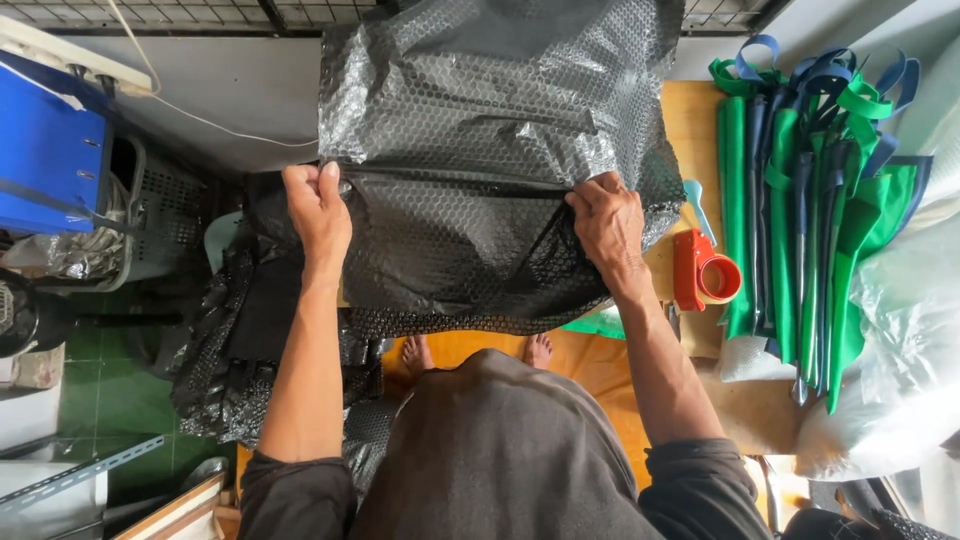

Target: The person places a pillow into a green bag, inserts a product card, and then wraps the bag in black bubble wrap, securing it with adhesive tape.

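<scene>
A large sheet of black bubble wrap lies spread over a wooden table, folded over something bulky beneath it. My left hand pinches a fold of the wrap at its left edge. My right hand grips the same fold at the right side. More of the black wrap hangs off the table's left edge toward the floor. What the wrap covers is hidden.
A red tape dispenser sits just right of my right hand. Green and blue fabric bags lie stacked on the right. Clear plastic bags fill the far right. A blue binder and grey basket stand left.
</scene>
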